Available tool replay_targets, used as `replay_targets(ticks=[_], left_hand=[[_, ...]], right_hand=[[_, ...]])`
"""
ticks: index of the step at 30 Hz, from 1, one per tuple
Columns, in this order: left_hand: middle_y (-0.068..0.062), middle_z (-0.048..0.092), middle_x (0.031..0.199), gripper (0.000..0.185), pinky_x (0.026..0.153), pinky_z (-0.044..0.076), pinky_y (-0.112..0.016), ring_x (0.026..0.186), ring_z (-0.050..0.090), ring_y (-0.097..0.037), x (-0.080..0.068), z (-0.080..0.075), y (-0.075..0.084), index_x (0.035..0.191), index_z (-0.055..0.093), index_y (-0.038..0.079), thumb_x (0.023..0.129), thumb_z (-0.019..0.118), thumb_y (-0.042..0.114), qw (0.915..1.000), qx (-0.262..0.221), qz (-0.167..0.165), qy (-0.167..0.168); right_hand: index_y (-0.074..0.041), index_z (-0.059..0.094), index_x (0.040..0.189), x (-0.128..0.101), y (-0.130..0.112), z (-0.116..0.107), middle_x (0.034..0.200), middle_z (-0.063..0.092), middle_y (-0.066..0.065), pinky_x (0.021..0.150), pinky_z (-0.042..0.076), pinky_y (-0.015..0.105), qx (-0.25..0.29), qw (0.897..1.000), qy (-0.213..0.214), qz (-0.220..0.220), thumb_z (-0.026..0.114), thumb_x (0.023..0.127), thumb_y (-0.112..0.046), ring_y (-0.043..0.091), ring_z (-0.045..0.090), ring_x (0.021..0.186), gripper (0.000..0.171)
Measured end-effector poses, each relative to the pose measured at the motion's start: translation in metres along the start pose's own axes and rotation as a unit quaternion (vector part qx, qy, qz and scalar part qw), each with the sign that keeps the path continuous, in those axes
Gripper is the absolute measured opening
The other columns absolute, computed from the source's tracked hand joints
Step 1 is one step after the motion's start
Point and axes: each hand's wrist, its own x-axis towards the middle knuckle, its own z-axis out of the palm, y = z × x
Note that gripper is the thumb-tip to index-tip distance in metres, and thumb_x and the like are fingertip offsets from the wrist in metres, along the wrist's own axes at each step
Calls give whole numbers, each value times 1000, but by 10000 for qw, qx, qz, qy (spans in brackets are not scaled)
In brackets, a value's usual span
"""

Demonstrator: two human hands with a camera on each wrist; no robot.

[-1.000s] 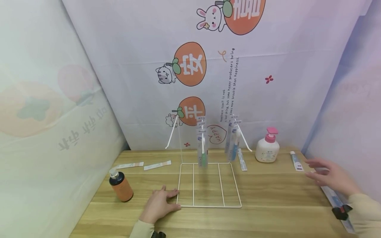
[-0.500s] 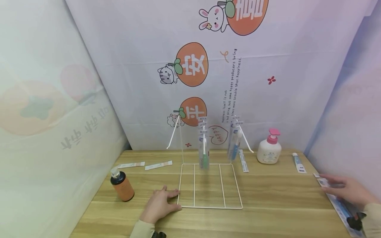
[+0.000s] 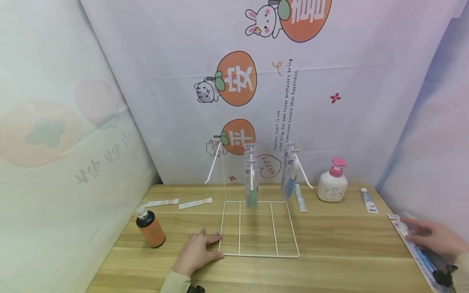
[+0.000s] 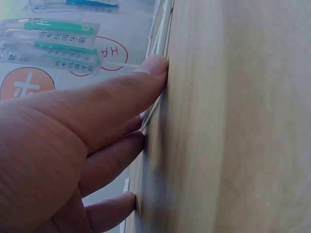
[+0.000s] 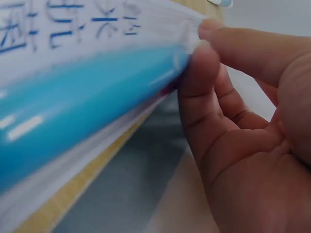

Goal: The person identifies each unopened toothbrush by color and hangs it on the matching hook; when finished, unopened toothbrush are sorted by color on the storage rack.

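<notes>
My left hand [image 3: 199, 252] rests on the table at the left front corner of a white wire display rack [image 3: 259, 255]. Its thumb and fingertips [image 4: 154, 65] press the base wire. On the rack's middle hook hang packaged toothbrushes [image 3: 251, 191] with green handles; a blue-handled packaged toothbrush [image 3: 290, 185] hangs on the right hook. The left hook [image 3: 213, 162] carries nothing. At the table's right edge my right hand [image 3: 436, 240] pinches the clear pack of a blue toothbrush [image 5: 97, 92] between thumb and forefinger. The pack's near end leaves the head view at the bottom.
An orange pump bottle [image 3: 151, 228] stands left of the rack. Two slim white packets [image 3: 195, 203] lie behind it. Back right are a toothbrush pack [image 3: 301, 198], a white pump bottle with pink top [image 3: 332, 183] and a toothpaste tube [image 3: 369, 200]. Cloth walls enclose the table.
My right hand has moved down and right onto the toothbrush pack at the right edge and now pinches it. My left hand stays at the rack's corner.
</notes>
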Motion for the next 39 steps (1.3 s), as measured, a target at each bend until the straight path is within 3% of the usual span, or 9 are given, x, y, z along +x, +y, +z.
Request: replay_targets(ticks=[3, 11, 18, 21, 23, 26, 28, 31, 39], left_hand=[[-1, 75, 133, 60, 111, 24, -88, 142, 50, -56, 0, 0, 0, 132, 80, 20, 80, 94, 48, 10000, 11, 23, 2], [-1, 75, 134, 60, 112, 24, -87, 143, 50, -56, 0, 1, -1, 132, 80, 21, 81, 94, 48, 10000, 14, 25, -17], [-1, 75, 135, 61, 112, 24, -87, 143, 49, -56, -1, -2, -1, 133, 80, 21, 80, 94, 48, 10000, 2, 25, 3], [-1, 75, 135, 61, 112, 24, -87, 143, 49, -56, 0, -2, -2, 133, 80, 22, 80, 94, 49, 10000, 2, 29, 13], [0, 75, 135, 61, 112, 24, -87, 143, 49, -56, 1, -1, -2, 133, 80, 23, 80, 94, 50, 10000, -7, 23, -7], [1, 74, 135, 60, 112, 23, -87, 143, 49, -56, 1, 1, -4, 133, 80, 23, 81, 93, 50, 10000, -36, 29, -25], [1, 74, 135, 60, 112, 23, -87, 143, 49, -56, 1, 2, -4, 133, 80, 23, 81, 93, 51, 10000, -33, 46, -14], [0, 75, 134, 60, 111, 23, -88, 142, 50, -56, 1, 2, -4, 132, 80, 22, 80, 94, 50, 10000, -47, 77, 20], [0, 74, 135, 61, 112, 22, -88, 143, 49, -57, 1, 1, -4, 132, 80, 21, 80, 94, 50, 9999, -31, 85, 63]], right_hand=[[-6, 65, 149, 0, 2, 3, 99, 73, 15, 63, 55, 28, -32, 10000, 78, 17, 84, 94, -25, 13, 63, 75, 60], [12, 52, 149, 3, 4, 9, 81, 67, 3, 61, 44, 27, -400, 9989, 195, -130, 78, 100, -26, 15, 60, 62, 68], [15, 39, 153, 5, -5, 9, 68, 62, 1, 68, 44, 32, -265, 9987, -25, 434, 75, 102, -34, 21, 61, 64, 80], [15, 39, 151, 6, -5, 9, 74, 66, 5, 68, 45, 34, -258, 9983, -20, 520, 76, 100, -38, 22, 62, 67, 82], [14, 43, 150, 6, -4, 9, 85, 71, 17, 69, 48, 36, -404, 9981, 21, 475, 76, 100, -39, 24, 64, 71, 80], [13, 50, 145, 5, -5, 10, 108, 70, 40, 75, 56, 52, -724, 9969, 155, 280, 75, 101, -40, 45, 70, 86, 74], [12, 53, 143, 4, -6, 10, 120, 64, 46, 80, 56, 63, -903, 9955, 230, 196, 74, 101, -41, 60, 67, 98, 72], [12, 54, 142, 3, -9, 11, 122, 63, 47, 84, 51, 73, -973, 9946, 316, 152, 73, 102, -41, 70, 58, 110, 70], [13, 60, 139, 1, -15, 13, 117, 67, 44, 82, 51, 72, -1060, 9912, 792, -28, 77, 100, -33, 67, 61, 108, 62]])
